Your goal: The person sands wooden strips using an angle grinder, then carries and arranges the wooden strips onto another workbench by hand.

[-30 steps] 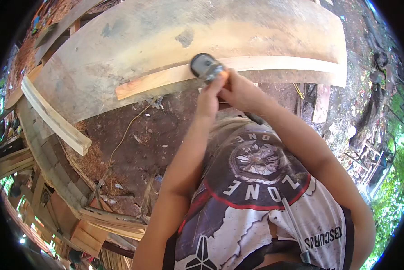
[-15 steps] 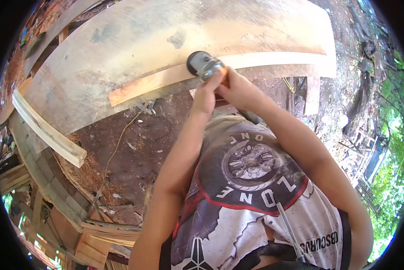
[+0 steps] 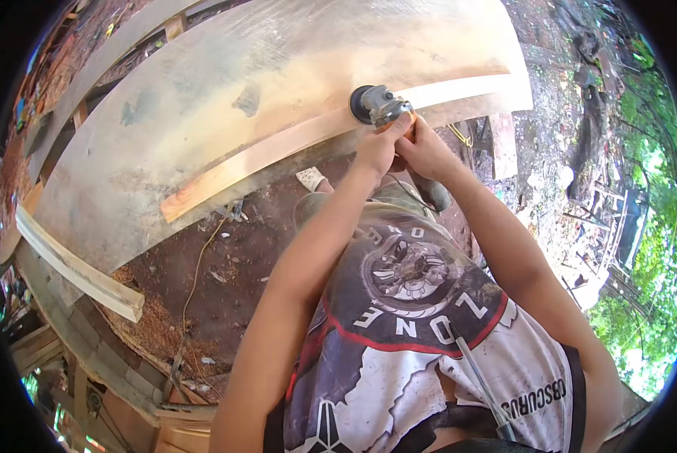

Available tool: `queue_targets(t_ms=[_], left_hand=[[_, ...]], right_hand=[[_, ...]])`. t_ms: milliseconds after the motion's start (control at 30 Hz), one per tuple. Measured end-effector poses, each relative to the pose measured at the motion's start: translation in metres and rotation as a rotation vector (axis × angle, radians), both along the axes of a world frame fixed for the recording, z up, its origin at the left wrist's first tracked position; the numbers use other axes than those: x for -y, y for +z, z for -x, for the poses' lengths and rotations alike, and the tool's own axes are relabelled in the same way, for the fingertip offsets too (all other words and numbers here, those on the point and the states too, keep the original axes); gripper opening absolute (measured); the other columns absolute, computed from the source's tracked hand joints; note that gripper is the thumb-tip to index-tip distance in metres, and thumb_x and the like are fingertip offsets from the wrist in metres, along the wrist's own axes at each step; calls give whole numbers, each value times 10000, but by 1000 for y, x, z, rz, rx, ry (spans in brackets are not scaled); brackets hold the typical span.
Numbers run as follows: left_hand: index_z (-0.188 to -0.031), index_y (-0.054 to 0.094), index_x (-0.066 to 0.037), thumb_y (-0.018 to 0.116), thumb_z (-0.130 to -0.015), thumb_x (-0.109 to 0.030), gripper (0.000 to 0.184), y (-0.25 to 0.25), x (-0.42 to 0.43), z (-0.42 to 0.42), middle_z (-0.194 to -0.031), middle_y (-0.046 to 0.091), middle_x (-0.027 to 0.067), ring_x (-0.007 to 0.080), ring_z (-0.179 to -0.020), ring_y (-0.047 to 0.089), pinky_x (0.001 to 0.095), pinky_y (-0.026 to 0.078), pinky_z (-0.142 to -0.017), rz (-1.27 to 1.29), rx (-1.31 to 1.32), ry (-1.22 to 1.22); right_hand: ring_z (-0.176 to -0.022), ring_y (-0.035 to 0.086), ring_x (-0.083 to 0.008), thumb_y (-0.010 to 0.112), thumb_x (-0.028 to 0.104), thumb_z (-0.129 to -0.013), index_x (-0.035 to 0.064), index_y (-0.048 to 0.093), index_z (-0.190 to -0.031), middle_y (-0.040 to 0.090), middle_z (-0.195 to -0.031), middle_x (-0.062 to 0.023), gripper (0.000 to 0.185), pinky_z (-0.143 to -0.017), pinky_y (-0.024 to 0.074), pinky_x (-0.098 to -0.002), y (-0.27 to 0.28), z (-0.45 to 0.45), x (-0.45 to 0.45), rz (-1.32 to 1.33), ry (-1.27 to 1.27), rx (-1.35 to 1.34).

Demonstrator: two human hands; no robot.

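Note:
An angle grinder (image 3: 381,106) with a round dark disc lies against a long, pale, curved wooden strip (image 3: 270,151) on the worktable. My left hand (image 3: 378,151) is closed around the grinder near its head. Pressed beside it, my right hand (image 3: 427,151) is wrapped round the orange body of the same tool. The fingers partly hide the grinder's body. The strip curves out on both sides of the disc, its left end squared off.
Under the strip is a broad, dusty board (image 3: 203,98) with a curved edge. Stacked wooden strips (image 3: 82,264) jut out at the left. A cord (image 3: 195,291) trails over the dirt floor, and my foot in a light shoe (image 3: 308,179) shows below the board.
Both hands and the grinder have moved to the right along the wooden strip. The view has shifted, and my shoe has come into sight.

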State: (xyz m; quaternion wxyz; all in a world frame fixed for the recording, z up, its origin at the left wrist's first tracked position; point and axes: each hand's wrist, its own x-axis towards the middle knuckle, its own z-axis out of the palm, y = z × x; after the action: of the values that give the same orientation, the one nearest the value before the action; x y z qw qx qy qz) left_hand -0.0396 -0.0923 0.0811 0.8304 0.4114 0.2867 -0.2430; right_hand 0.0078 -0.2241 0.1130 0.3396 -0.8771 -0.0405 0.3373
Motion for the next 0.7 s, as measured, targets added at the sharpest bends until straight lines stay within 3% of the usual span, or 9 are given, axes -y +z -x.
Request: queue_targets(t_ms=[167,233,300,367,400,467,600,667,700], left_hand=[[-1154,706,-84,663,-876,-618,604,-7,26,-25,-966,665,107,249,-807,677,369,566,-677,-54,-40,-130],[-868,731,-39,695,-883,-493,455,-9,20,-20,-751,685,61,179,-664,653,346,507,-597,-389,93,-169],[-819,712,-13,702,-873,-413,404,16,9,-11,-714,689,103,250,-703,678,386,514,-650,-917,403,-66],[-946,719,8,728,-852,-338,358,-30,-17,3,-967,698,194,346,-946,666,417,515,-842,-1299,449,-51],[-1001,725,10,729,-855,-328,369,-50,-34,11,-1092,680,230,378,-1083,638,431,497,-946,-1430,541,2],[-1058,705,23,751,-833,-341,431,-59,-54,21,-1267,596,243,403,-1228,540,471,409,-1070,-1644,563,-43],[-1134,681,9,746,-834,-361,481,-75,-69,38,-1400,493,240,425,-1333,427,527,297,-1150,-1847,602,-236],[-1097,647,-3,752,-828,-362,461,-83,-70,40,-1459,429,241,458,-1379,346,618,234,-1153,-1844,567,-329],[-1097,647,-3,752,-828,-362,461,-86,-69,41,-1459,429,241,458,-1379,346,618,234,-1153,-1852,574,-332]], right_hand=[[-1104,655,-336,662,356,-907,-68,480,-1316,662,-1160,-250,616,-935,506,-402,-7,-20,32,-19,-40,20],[-1100,655,-336,658,357,-906,-66,488,-1307,665,-1150,-250,608,-931,506,-402,-16,-25,43,-76,-24,37],[-1085,658,-334,674,345,-886,-66,520,-1272,672,-1119,-250,584,-926,503,-405,12,-32,47,-128,-40,-13],[-1015,650,-233,698,298,-897,-56,520,-1273,675,-1097,-183,546,-912,500,-366,-16,-38,65,2,-37,56],[-1015,650,-233,698,298,-897,-56,520,-1273,675,-1097,-183,546,-912,500,-366,-14,-44,74,-4,-65,68],[-1083,655,-323,715,386,-858,-75,514,-1283,667,-1131,-250,659,-941,495,-407,-10,-54,89,4,-101,24],[-1094,651,-328,716,416,-858,-77,504,-1300,662,-1145,-251,695,-947,493,-403,-10,-84,135,-124,-161,58],[-1100,650,-317,717,397,-861,-78,514,-1291,664,-1149,-236,672,-951,492,-390,11,-99,152,-43,-189,10],[-1104,649,-312,718,387,-862,-78,519,-1287,665,-1152,-228,660,-954,491,-384,15,-109,162,-5,-199,-12]])
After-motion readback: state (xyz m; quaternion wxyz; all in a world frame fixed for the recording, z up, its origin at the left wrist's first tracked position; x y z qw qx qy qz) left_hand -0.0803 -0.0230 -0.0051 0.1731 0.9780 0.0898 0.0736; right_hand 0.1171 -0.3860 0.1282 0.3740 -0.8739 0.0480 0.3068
